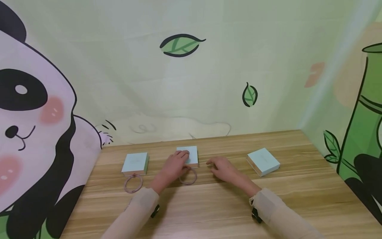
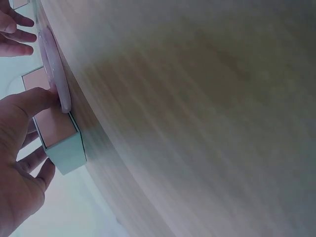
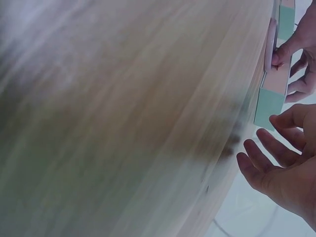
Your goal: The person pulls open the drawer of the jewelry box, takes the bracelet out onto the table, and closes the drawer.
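Note:
My left hand point(image 1: 175, 163) is at the middle light-blue box point(image 1: 193, 153), its fingers over the lid and its thumb against the pink front side point(image 2: 57, 126). A pale purple bangle point(image 1: 188, 184) lies on the table right by that thumb, at the foot of the box. In the left wrist view the thumb tip overlaps the edge of the bangle point(image 2: 59, 81). My right hand point(image 1: 223, 169) hovers low over the table to the right of this box, fingers loosely bent with nothing in them.
On the left stands another light-blue box point(image 1: 135, 162), with a second bangle point(image 1: 132, 192) in front of it. A third box point(image 1: 263, 160) sits turned at an angle on the right. Behind the wooden table point(image 1: 209, 212) hangs a printed panda backdrop point(image 1: 143, 86).

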Demonstrator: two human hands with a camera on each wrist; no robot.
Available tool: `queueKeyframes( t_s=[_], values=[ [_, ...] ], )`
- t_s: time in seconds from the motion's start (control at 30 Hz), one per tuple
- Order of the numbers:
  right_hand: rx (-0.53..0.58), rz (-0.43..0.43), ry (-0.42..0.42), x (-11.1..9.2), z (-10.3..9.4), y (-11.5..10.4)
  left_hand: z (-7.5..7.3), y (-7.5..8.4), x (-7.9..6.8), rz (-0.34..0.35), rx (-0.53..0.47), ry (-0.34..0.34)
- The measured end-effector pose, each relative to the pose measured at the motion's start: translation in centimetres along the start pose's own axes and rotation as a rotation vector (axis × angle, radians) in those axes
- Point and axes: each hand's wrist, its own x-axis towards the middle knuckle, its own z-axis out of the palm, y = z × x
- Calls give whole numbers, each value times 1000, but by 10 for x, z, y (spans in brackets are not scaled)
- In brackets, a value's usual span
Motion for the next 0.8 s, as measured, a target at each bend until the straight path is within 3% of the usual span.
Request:
queueKeyframes(
  t_s=[0.3, 0.8],
  values=[
    [24, 6, -13, -2, 1, -3, -4, -2, -6, -4, -34, -18],
    [16, 38, 4, -6, -1, -4, 1, -14, -20, 41, -73, 46]
  ],
)
